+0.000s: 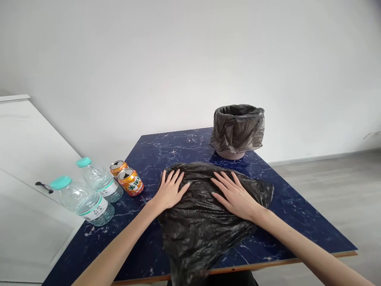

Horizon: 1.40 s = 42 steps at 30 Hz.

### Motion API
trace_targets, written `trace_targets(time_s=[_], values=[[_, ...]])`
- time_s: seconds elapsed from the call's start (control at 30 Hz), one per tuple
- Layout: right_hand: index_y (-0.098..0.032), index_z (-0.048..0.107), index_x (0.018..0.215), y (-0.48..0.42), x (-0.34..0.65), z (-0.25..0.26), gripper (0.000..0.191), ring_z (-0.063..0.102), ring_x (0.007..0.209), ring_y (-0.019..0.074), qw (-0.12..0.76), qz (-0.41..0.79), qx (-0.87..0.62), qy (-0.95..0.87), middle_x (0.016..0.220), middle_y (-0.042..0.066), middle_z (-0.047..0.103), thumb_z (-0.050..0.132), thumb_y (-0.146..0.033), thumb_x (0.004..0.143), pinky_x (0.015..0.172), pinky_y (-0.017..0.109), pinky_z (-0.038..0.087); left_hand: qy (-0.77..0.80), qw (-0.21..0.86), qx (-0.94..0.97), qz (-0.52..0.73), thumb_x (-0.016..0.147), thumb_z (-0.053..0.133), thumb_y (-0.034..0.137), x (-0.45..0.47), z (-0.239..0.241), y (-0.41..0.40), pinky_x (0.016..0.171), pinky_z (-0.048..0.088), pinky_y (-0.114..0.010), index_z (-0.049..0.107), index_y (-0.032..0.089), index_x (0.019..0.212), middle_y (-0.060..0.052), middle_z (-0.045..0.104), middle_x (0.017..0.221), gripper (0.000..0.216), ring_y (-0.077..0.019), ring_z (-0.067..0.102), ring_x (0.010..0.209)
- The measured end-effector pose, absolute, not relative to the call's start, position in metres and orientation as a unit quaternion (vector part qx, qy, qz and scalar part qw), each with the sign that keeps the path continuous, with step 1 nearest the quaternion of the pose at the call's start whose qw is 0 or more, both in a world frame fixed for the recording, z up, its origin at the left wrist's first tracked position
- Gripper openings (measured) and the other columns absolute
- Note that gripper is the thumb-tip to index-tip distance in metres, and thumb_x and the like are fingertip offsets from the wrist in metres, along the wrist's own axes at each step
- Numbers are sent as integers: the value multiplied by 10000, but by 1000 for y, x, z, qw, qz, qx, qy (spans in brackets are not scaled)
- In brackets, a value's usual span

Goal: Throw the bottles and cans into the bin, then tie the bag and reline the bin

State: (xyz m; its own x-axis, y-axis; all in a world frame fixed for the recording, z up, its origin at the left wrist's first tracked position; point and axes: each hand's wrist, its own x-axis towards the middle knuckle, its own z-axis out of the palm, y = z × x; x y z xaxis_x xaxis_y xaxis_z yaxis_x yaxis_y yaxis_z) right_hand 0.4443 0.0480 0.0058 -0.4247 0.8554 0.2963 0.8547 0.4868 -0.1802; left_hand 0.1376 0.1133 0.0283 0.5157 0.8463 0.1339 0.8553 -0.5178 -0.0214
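Against a plain white wall (149,59), on a dark-blue marbled desk (166,149): crumpled black plastic bag (202,234), spread out, overhanging the near edge. Pressed under left hand (171,191) and right hand (236,199), both with grip splayed wide, grasping nothing, probably to keep thin plastic flat. Behind, round bin (230,155) draped in black plastic; at left, clear turquoise-capped plastic bottles (94,208) and orange metal cans (132,185), apparently leaving room.

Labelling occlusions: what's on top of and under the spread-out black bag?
On top: the left hand and right hand, palms down on the black bag. Under: the blue tabletop, visible around it; whatever the bag covers can't be seen.
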Motion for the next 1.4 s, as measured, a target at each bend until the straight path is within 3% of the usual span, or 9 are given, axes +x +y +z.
trace_targets(time_s=[0.1,0.23,0.33,0.43,0.57,0.77,1.0,1.17,1.4], values=[[-180,541,1623,23,423,18,579,217,1693,352,196,-17,-498,-845,1778,126,372,373,-492,1165,1370,662,178,-498,84,-859,-81,1138,331,603,149,42,78,1302,171,-782,624,-13,1514,-321,644,1492,779,-501,526,1461],[-185,537,1631,-14,397,31,604,244,1680,382,187,-7,-484,-855,1774,125,377,386,-531,1160,1343,668,284,-465,92,-875,-101,1157,364,412,160,70,45,1183,435,-703,784,102,1219,-232,753,1180,526,-416,636,1254],[-191,447,1690,-28,388,32,671,205,1679,413,159,27,-483,-861,1803,129,281,352,-585,1156,1309,723,309,-403,65,-907,-100,1145,458,390,157,77,36,1191,503,-548,720,202,1365,-151,688,1462,390,-338,587,1397],[-198,349,1734,-28,387,25,716,133,1683,428,125,64,-489,-861,1820,125,161,318,-615,1153,1300,766,260,-373,13,-924,-84,1129,509,532,143,63,37,1332,374,-507,529,275,1620,-62,472,1741,555,-296,377,1637],[-245,212,1767,-22,395,20,717,52,1696,375,93,119,-487,-860,1830,61,71,273,-618,1159,1336,724,164,-414,-43,-906,-71,1159,388,569,123,40,45,1344,328,-592,343,250,1734,-100,352,1791,660,-326,293,1680],[-326,50,1776,-47,425,54,730,-17,1695,319,97,172,-407,-892,1833,-11,15,320,-608,1159,1356,661,151,-424,-54,-898,-109,1167,435,485,97,46,32,1367,314,-544,392,321,1710,-38,362,1793,569,-276,296,1680],[-367,144,1769,-102,458,50,1012,318,1620,441,141,61,-301,-941,1770,108,254,771,-487,983,1249,720,393,-426,-43,-897,-106,1123,560,453,63,45,-18,1290,443,-544,361,365,1719,-27,394,1775,634,-302,415,1623],[-396,297,1742,-110,476,27,978,309,1626,416,146,-28,-343,-927,1753,63,339,579,-7,890,1197,748,454,-417,-25,-905,-83,1081,625,501,58,44,-36,1236,503,-571,207,370,1767,-44,394,1773,814,-337,421,1620],[-352,782,1317,-108,487,64,481,607,1474,293,210,100,-339,-912,1519,-2,686,591,-106,951,1213,518,545,-390,-61,-911,-120,927,760,671,53,56,-46,1203,541,-562,378,406,1715,-58,548,1684,915,-381,540,1523]])
